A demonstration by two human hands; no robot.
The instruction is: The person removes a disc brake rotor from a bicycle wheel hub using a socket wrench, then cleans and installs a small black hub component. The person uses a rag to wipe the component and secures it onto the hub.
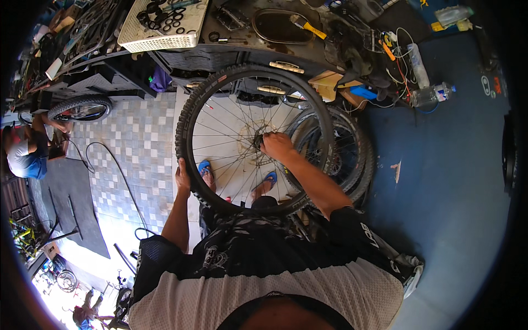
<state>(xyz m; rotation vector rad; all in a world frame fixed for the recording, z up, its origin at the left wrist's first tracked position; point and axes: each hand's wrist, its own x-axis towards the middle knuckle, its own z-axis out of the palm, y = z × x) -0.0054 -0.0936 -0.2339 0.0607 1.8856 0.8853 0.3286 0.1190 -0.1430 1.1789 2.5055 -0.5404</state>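
Observation:
A bicycle wheel (185,132) with a knobby black tyre and thin spokes is held up in front of my body. My left hand (183,177) grips the tyre at its left side; the fingers are partly hidden behind the rubber. At the centre, my right hand (276,147) is closed around the end of the hub (258,142), with its fingers pinched together. Whether a small part sits inside that pinch is hidden. A brake disc seems to show through the spokes around the hub.
More bicycle wheels (363,165) lean on the right. Ahead stands a cluttered workbench (236,52) bearing a white basket (192,41) of rings and a yellow-handled brush (313,30). Plastic bottles (434,95) lie at the far right. At left, a person (27,151) sits near another wheel (82,109); a black hose (118,165) crosses the tiles.

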